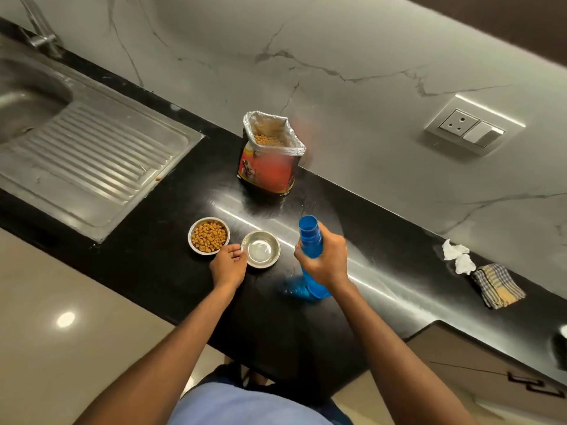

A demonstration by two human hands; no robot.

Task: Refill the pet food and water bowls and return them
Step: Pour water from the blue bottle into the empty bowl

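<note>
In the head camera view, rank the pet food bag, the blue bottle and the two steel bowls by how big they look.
1. pet food bag
2. blue bottle, partly hidden by the right hand
3. kibble bowl and empty bowl: alike, no ranking.

Food bowl left of water bowl, bag behind.

Left hand: arm extended toward 12 o'clock, fingers loosely curled, gripping nothing. Right hand: at 3 o'clock of left, fingers wrapped closed.
</note>
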